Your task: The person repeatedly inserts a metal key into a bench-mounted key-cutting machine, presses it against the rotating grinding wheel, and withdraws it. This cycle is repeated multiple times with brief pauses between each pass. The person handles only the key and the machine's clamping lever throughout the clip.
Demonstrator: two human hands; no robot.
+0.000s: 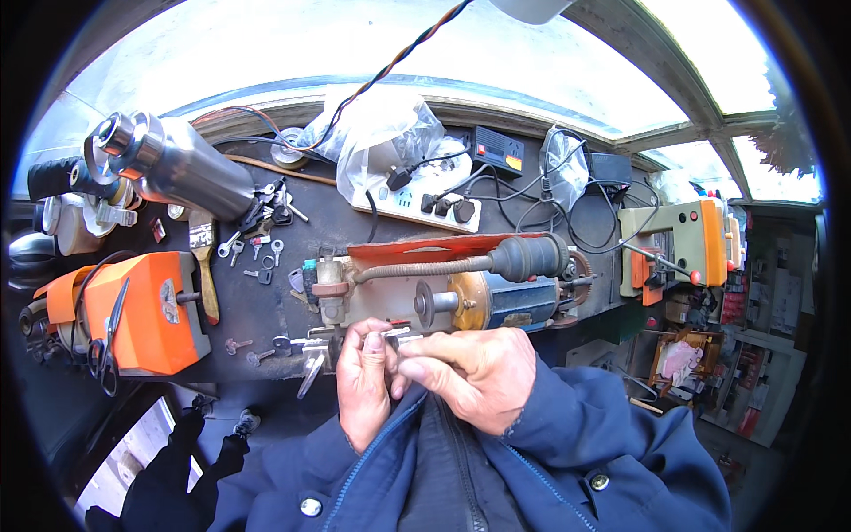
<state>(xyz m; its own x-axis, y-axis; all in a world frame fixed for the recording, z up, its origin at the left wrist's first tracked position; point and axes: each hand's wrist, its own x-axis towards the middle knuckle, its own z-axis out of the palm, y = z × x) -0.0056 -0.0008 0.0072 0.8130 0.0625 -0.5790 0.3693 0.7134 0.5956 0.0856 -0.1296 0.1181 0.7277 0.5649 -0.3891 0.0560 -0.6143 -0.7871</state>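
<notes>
My left hand is at the bench's front edge, its fingers curled and pinched together. Right beside it, my right hand is closed, thumb and forefinger pressed together near the left fingertips. A small, thin metal piece shows between the two hands, too covered by the fingers to name. Just beyond stands a key-cutting machine with a blue and brass-coloured motor, a round metal wheel and a ribbed flexible metal neck. Several loose keys lie on the bench to the left.
An orange machine with scissors against it stands left. A steel flask, a brush and a white power strip with tangled cables lie behind. An orange and cream machine stands right. Someone's dark-clad legs are at lower left.
</notes>
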